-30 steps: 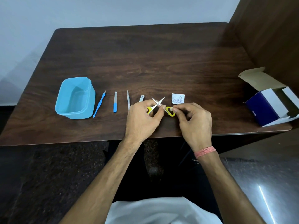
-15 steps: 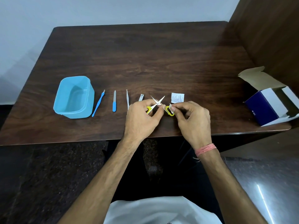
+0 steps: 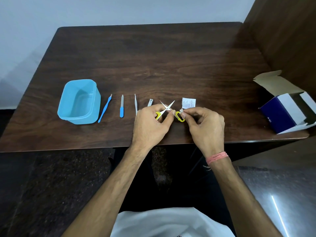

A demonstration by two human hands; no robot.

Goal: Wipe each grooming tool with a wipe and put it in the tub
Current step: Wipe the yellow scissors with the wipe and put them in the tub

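Nearest: white cloth at lap (image 3: pixel 171 223), two bare forearms, pink thread band (image 3: pixel 217 157) on right wrist. Left hand (image 3: pixel 150 124) w/ fingers curled round one yellow loop of small steel scissors w/ yellow handles (image 3: pixel 166 108), blades spread in an X, tips pointing away. Right hand (image 3: pixel 205 125) w/ thumb and forefinger pinching a small white wipe scrap (image 3: pixel 181 110) against the other yellow loop. Just beyond right fingers, flat on dark wood-grain surface (image 3: pixel 153 62): white printed sachet (image 3: pixel 188 102). Left of scissors, in a row, apart from each other: silver nail clipper (image 3: pixel 150 102), partly hidden by left hand; pale tweezers (image 3: pixel 136 104); blue-handled nail file (image 3: pixel 122 106); thin blue cuticle pusher (image 3: pixel 104 108); then light-blue plastic tub (image 3: pixel 77 101), nothing seen inside. Far right at surface edge: open navy-and-white cardboard box (image 3: pixel 287 108). Behind: pale wall (image 3: pixel 119 11); brown panel (image 3: pixel 287 40) on right.
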